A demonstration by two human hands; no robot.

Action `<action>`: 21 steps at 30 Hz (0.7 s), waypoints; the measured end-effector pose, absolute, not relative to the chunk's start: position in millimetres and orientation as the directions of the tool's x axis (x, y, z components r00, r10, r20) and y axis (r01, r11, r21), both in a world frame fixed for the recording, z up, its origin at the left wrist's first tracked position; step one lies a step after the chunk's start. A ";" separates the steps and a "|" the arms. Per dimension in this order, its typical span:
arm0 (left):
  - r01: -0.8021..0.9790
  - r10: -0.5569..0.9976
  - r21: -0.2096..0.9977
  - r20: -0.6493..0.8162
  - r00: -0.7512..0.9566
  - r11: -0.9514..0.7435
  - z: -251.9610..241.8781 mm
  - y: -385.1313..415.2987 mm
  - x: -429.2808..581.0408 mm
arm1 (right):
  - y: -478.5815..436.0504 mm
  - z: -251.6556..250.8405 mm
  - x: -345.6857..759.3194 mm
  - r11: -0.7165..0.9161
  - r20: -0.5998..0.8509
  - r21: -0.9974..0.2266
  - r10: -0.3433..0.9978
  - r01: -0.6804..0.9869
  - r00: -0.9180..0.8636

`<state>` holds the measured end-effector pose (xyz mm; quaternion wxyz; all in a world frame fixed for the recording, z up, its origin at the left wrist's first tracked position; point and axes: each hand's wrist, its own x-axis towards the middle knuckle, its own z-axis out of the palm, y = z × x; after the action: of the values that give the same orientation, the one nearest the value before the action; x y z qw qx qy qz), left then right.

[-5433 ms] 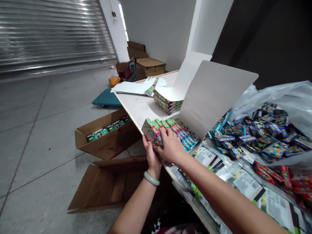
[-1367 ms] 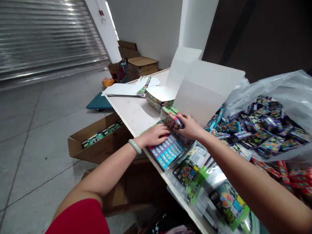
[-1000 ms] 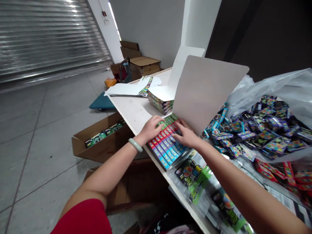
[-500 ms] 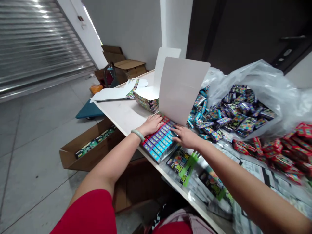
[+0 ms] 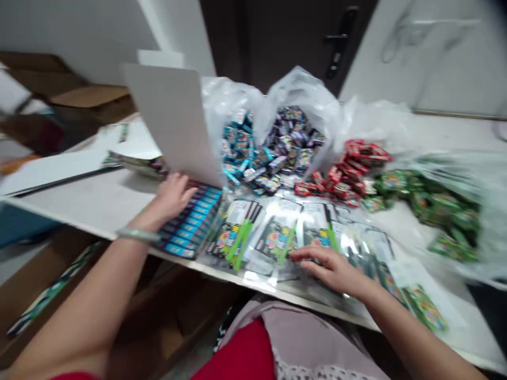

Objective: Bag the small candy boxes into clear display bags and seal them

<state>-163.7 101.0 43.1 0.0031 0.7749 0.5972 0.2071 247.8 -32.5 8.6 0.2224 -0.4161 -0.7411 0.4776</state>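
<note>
My left hand [image 5: 171,198], with a pale bangle at the wrist, lies over the left side of a display box filled with rows of small blue and purple packs [image 5: 198,216]. Its fingers are stretched out and grasp nothing. The box's white lid [image 5: 174,121] stands upright behind the packs. My right hand [image 5: 330,268] is open, fingers apart, over clear printed pouches [image 5: 277,237] with green and black fronts. Whether its fingertips touch a pouch, I cannot tell. More pouches [image 5: 233,235] lie between the box and my right hand.
Behind the pouches are loose blue packs [image 5: 240,145], purple packs [image 5: 293,137] in a plastic bag, red packs [image 5: 348,171] and green packs [image 5: 443,206]. White card sheets [image 5: 59,169] lie at left. A cardboard box [image 5: 43,295] sits below the table edge.
My view has swung to the right. My right hand has left the box of packs and moved right over the pouches. My left hand remains on the box.
</note>
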 end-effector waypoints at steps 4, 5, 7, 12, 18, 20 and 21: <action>0.776 0.897 0.471 0.346 0.276 -0.420 28.4 68.2 -73.2 | -35.7 -5.9 315.3 0.070 -0.058 -0.787 0.981 0.612 -0.187; 0.694 0.879 0.539 0.279 0.386 -0.476 18.5 56.9 -43.6 | -31.9 -11.1 326.3 0.042 -0.033 -0.746 0.995 0.664 -0.099; 0.595 0.811 0.571 0.258 0.525 -0.566 -3.4 36.2 14.3 | -19.1 -19.5 337.9 0.025 0.024 -0.686 1.000 0.727 -0.012; 0.714 0.807 0.429 0.067 0.586 -0.554 -36.4 20.0 87.1 | 27.7 -16.3 318.0 0.205 0.098 -0.634 0.978 0.746 -0.184; 0.856 0.922 0.378 -0.020 0.388 -0.352 -43.2 21.1 52.0 | 71.3 -5.3 270.2 0.341 0.097 -0.533 0.934 0.774 -0.344; 0.852 0.911 0.378 -0.051 0.410 -0.362 -46.8 17.0 44.9 | 79.5 -8.0 251.1 0.339 0.057 -0.489 0.932 0.804 -0.359; 0.848 0.906 0.379 -0.054 0.420 -0.370 -48.7 14.8 44.1 | 82.0 -10.1 241.8 0.327 0.032 -0.463 0.935 0.824 -0.353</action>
<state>44.1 14.8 -48.7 0.1774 0.8236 0.5324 0.0818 241.8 82.0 -10.1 0.1486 -0.5491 -0.8008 0.1875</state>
